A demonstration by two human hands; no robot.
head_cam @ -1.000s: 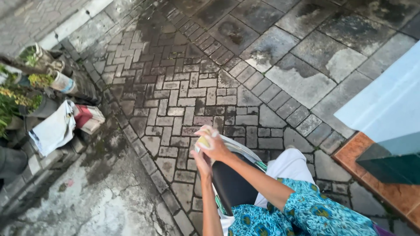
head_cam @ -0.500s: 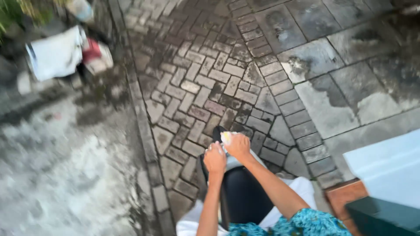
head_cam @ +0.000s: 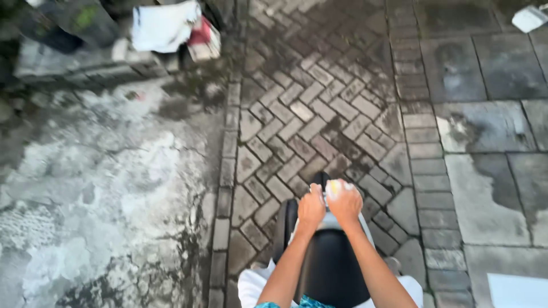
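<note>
At the far left, a patch of stained, cracked concrete [head_cam: 103, 188] spreads below a low ledge, and on that ledge, toward the top of the view, lies a white cloth [head_cam: 162, 25] with a red and white packet [head_cam: 202, 37] just beside it. A row of kerb stones [head_cam: 228, 171] runs down the frame and parts the concrete from the brick paving [head_cam: 319, 108], which is laid in a zigzag and looks damp in places.

Your left hand [head_cam: 311, 208] is curled into a loose fist in the lower middle of the view, and you cannot tell from here whether anything is inside it. Pressed right against it, your right hand [head_cam: 344, 202] is wrapped around a small pale yellow object [head_cam: 333, 187], which shows only at the top of your grip, between thumb and fingers; it is too blurred to say what kind of thing it is. Both hands hover above the black seat [head_cam: 331, 262] in front of you, with white fabric [head_cam: 251, 285] showing at either side of it near the bottom edge.

Further right, large grey paving slabs [head_cam: 485, 131] carry dark wet marks. A pale flat sheet [head_cam: 516, 290] sits in the bottom right corner, and a small white object [head_cam: 529, 17] lies in the top right corner.
</note>
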